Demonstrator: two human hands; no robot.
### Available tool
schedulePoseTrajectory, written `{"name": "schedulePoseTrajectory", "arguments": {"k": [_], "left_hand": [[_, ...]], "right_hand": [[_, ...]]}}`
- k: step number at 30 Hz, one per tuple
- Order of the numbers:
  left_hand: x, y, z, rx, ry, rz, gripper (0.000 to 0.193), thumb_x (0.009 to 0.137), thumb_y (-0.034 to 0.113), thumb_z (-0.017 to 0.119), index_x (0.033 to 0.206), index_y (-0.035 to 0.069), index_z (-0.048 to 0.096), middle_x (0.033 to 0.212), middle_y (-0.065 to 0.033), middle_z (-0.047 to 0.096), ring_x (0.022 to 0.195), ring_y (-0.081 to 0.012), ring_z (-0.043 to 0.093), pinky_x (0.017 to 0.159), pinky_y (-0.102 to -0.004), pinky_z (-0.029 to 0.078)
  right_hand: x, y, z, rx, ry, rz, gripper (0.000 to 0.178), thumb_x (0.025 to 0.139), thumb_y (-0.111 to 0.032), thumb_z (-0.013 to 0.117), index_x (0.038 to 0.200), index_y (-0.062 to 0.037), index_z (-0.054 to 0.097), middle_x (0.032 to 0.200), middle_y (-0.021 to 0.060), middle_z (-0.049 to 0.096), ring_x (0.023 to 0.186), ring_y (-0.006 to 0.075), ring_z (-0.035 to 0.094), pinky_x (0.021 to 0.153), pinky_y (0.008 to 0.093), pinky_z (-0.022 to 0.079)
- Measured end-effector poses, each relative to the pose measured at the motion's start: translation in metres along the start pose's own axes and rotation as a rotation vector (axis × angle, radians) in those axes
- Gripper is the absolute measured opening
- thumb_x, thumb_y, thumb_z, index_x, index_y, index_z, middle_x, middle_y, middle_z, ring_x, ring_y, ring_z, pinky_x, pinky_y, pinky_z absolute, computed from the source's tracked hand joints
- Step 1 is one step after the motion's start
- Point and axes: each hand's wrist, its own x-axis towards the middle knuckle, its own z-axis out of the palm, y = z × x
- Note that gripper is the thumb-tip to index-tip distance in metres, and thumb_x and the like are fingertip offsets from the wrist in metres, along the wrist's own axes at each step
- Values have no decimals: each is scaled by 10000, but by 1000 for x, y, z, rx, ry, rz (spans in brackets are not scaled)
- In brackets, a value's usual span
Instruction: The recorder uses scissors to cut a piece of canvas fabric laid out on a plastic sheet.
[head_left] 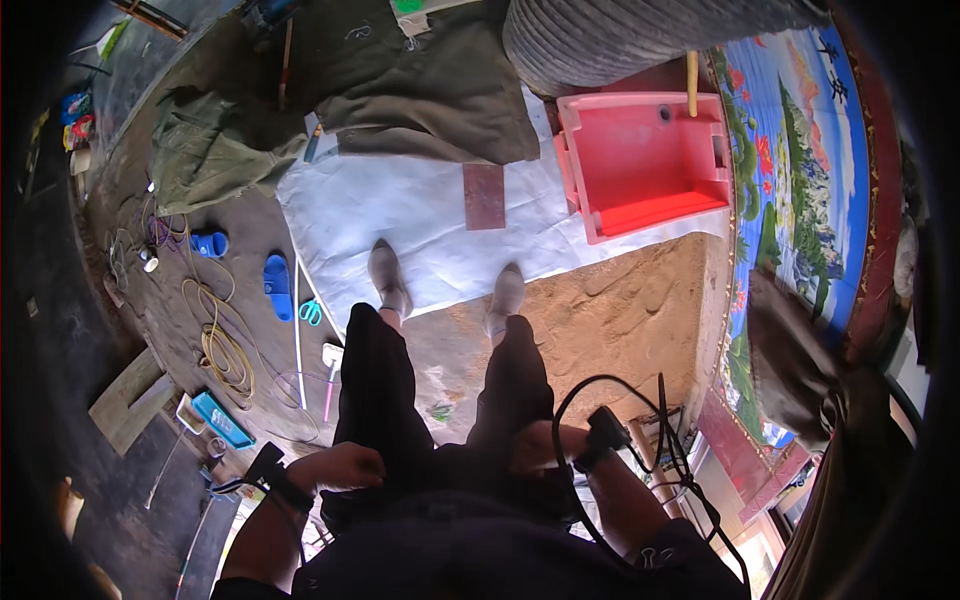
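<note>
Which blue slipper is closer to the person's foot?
The blue slipper lying lengthwise, beside the green scissors, is closer to the left foot. The other blue slipper sits farther left, near the coiled yellow rope.

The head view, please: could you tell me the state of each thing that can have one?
left hand: empty, fingers curled, resting at thigh
right hand: empty, resting on thigh
red plastic crate: empty, lying on the white sheet
blue slippers: off, lying apart on the ground
yellow cord: loosely coiled
olive cloth: spread, crumpled
</note>
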Motion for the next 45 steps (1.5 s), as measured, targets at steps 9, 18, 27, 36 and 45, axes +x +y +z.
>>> {"name": "schedulePoseTrajectory", "arguments": {"k": [9, 18, 27, 36, 45], "left_hand": [[126, -32, -79, -773, 706, 115, 164, 926, 199, 557, 985, 51, 592, 753, -54, 607, 623, -148, 612, 567, -259, 486], [315, -214, -287, -694, 1009, 6, 209, 907, 217, 556, 977, 22, 585, 822, -87, 621, 667, -173, 628, 584, -290, 500], [421, -268, -404, -575, 945, 63, 211, 889, 217, 587, 981, 27, 593, 824, -73, 615, 689, -164, 632, 602, -291, 511], [472, -221, -470, -359, 730, 121, 308, 885, 270, 627, 1038, 6, 591, 909, -97, 636, 765, -186, 654, 649, -306, 539], [491, -208, -456, -543, 387, 216, 426, 885, 345, 660, 1148, 26, 558, 1031, -97, 634, 933, -211, 635, 793, -363, 522]], "right_hand": [[204, 76, -169, -126, 1349, -232, 453, 741, -349, 777, 1045, -51, 619, 823, 91, 680, 794, 252, 661, 726, 363, 517], [406, 89, -410, -82, 1744, -6, 961, 573, -399, 852, 1330, -6, 408, 1265, 228, 486, 1168, 400, 472, 968, 467, 425], [510, 128, -514, -479, 1784, 200, 1126, 593, -396, 806, 1467, -89, 164, 1487, 201, 181, 1379, 362, 191, 1101, 503, 280], [525, 150, -527, -300, 1775, 71, 1003, 516, -304, 786, 1373, -104, 305, 1238, 191, 420, 1150, 380, 452, 965, 465, 423], [536, 43, -406, -442, 1219, -337, 1175, 514, -352, 813, 1429, 22, 178, 1298, 304, 392, 1180, 464, 433, 993, 468, 416]]}}
